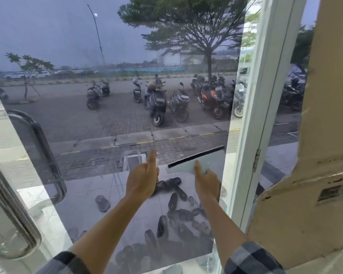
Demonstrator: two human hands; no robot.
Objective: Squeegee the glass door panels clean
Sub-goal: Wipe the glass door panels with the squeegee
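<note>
Your right hand (206, 181) grips the pale-blue squeegee (196, 162), its black blade tilted against the tinted glass door panel (83, 119) low down near the white door frame (246, 135), while your left hand (142, 179), forefinger raised, holds a small white object (157, 162) just to its left, with sandals (174, 200) scattered on the tiles beyond.

Squeegee (196, 158) in my right hand (206, 182), on the glass (107, 76), at two o'clock of my left hand (142, 179). Handle (14, 210) at eight o'clock, frame (251, 115) at three. Sandals (172, 200) lie behind the glass, scooters (157, 103) beyond.

Scooters (157, 107) stand parked near a tree (208, 60), and sandals (173, 200) lie scattered on the tiles (83, 194).
</note>
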